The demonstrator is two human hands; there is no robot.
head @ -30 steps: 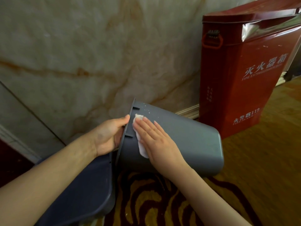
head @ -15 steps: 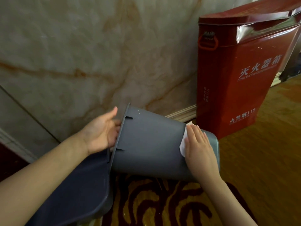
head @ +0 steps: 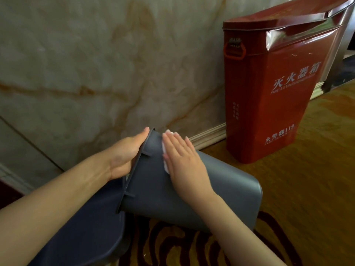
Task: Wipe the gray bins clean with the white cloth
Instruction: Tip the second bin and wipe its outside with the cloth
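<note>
A: Hazard check, nearest item first. What does the operator risk?

B: Nearest the camera lies a second gray bin [head: 86,223], dark and partly under the left forearm. The bin being wiped [head: 201,192] lies on its side with its rim end overlapping that one and its base toward the red cabinet. It looks free to roll or slide on the patterned carpet [head: 172,244] if pressed off-centre.

A: State of each grip?

B: The left hand [head: 123,156] is clamped over the rim, fingers inside (fingertips hidden), thumb along the outer edge. The right hand [head: 182,158] is flat, fingers together, pressing the white cloth [head: 164,150] against the upper wall near the rim. It pins the cloth rather than pinching it.

A: So the failure modes?

B: Judged from this: the cloth, mostly covered by the palm, could slip out on a fast stroke; the moulded tabs under the rim could snag it; a hard push could send the base into the fire extinguisher box [head: 278,89], which stands near but apart, against the marble wall [head: 96,64].

A: Counts?

B: Gray bins, two. Cloths, one. Hands, two. Red boxes, one.
</note>
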